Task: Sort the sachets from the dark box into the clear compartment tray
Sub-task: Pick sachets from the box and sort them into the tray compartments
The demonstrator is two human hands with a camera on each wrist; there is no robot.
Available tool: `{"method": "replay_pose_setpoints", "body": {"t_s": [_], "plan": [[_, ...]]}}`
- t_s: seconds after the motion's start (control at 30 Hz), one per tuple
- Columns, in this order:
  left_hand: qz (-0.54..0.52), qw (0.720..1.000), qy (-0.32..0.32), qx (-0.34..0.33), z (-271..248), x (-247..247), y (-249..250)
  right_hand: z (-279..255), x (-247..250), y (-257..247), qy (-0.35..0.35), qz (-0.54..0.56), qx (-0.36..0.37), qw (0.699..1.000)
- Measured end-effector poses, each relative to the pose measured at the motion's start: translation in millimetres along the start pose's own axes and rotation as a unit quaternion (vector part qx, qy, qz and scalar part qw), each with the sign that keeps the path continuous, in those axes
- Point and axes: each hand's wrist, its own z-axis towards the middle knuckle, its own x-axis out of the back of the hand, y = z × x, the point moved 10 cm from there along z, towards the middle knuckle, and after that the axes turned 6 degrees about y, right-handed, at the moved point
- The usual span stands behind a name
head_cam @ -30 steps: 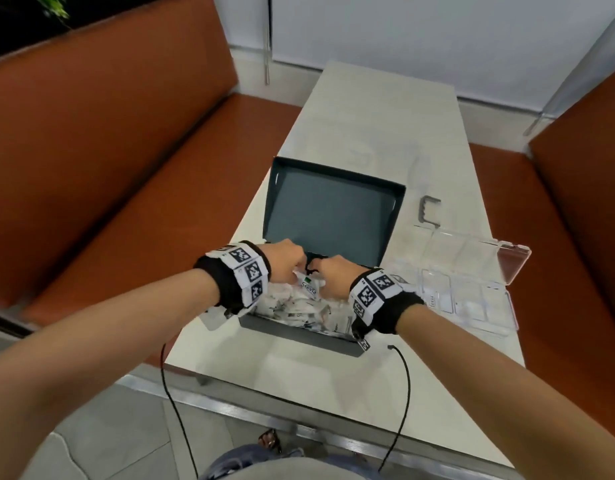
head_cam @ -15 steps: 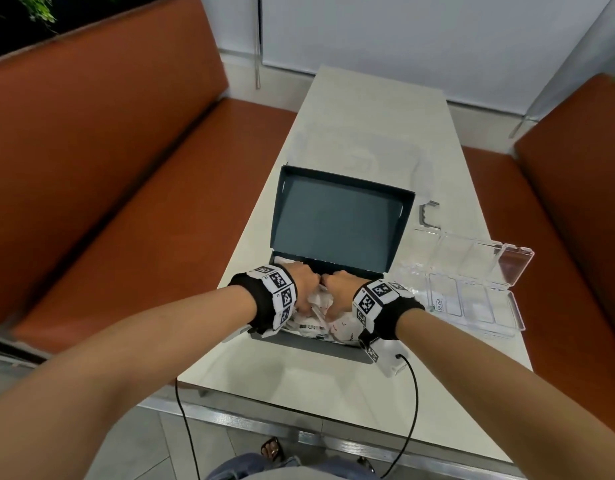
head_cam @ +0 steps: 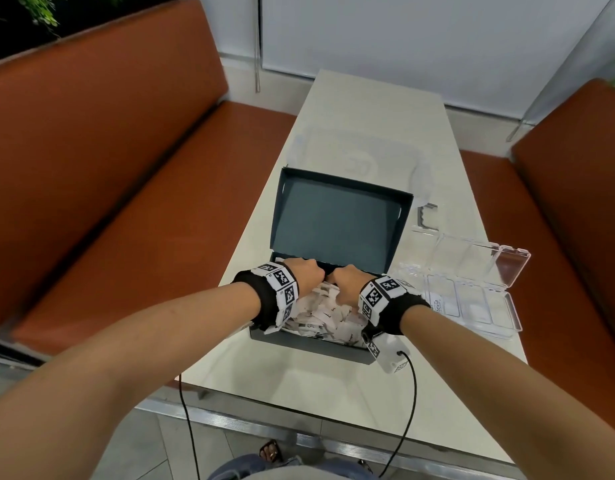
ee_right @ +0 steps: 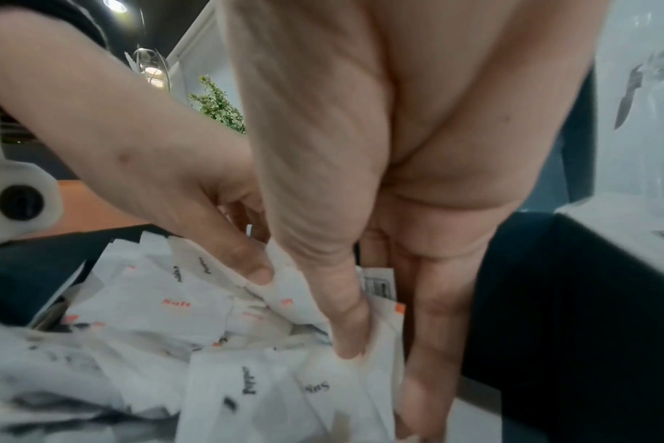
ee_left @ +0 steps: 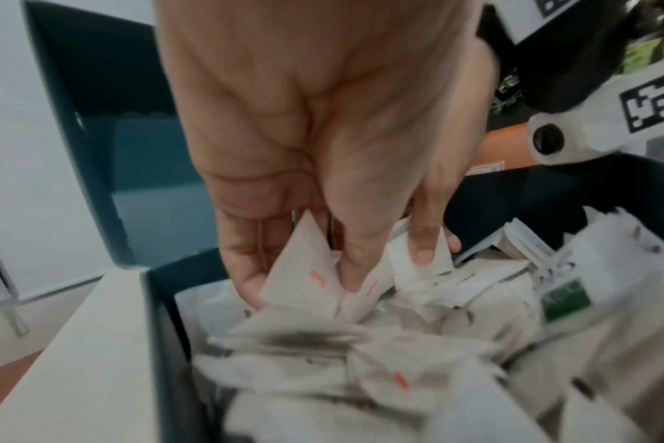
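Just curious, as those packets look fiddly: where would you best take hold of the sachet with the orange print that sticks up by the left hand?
Probably by its raised corner, coming from above. The orange-print sachet stands tilted, one point up out of the heap in the dark box, so a thumb-and-finger pinch fits its flat faces. The left hand already has it between its fingers there.

You see white matt paper sachets [head_cam: 328, 315], creased, in a dark matt cardboard box [head_cam: 309, 342]. The compartment tray [head_cam: 472, 306] is clear glossy plastic. The table [head_cam: 368, 109] is smooth and pale; the bench seats [head_cam: 126, 168] look like smooth orange-brown leatherette.
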Motion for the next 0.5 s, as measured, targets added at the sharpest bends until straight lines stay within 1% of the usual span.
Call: {"method": "replay_pose_setpoints", "body": {"t_s": [0.1, 0.17, 0.23, 0.3, 0.37, 0.4, 0.43, 0.47, 0.5], "plan": [[-0.026, 0.999, 0.014, 0.012, -7, 13, -8, -7, 7, 7, -0.008, 0.031, -0.005, 0.999], [-0.074, 0.997, 0.024, 0.019, -14, 24, -17, -12, 14, 11, -0.01, 0.075, -0.004, 0.997], [-0.153, 0.987, 0.036, 0.022, -23, 34, -25, -18, 22, 17, 0.001, 0.117, 0.0, 0.993], [-0.253, 0.965, 0.064, 0.031, -33, 45, -36, -25, 34, 22, 0.029, 0.171, 0.004, 0.985], [-0.343, 0.933, 0.1, 0.045, -42, 55, -47, -34, 45, 29, 0.063, 0.256, 0.002, 0.965], [-0.388, 0.912, 0.121, 0.051, -46, 59, -52, -39, 50, 32, 0.079, 0.308, -0.002, 0.948], [-0.442, 0.884, 0.137, 0.061, -49, 61, -57, -43, 54, 34, 0.093, 0.365, -0.006, 0.926], [-0.508, 0.846, 0.145, 0.07, -51, 60, -59, -48, 56, 36, 0.105, 0.427, -0.011, 0.898], [-0.577, 0.8, 0.145, 0.079, -53, 58, -60, -52, 58, 37, 0.114, 0.489, -0.016, 0.865]]}}
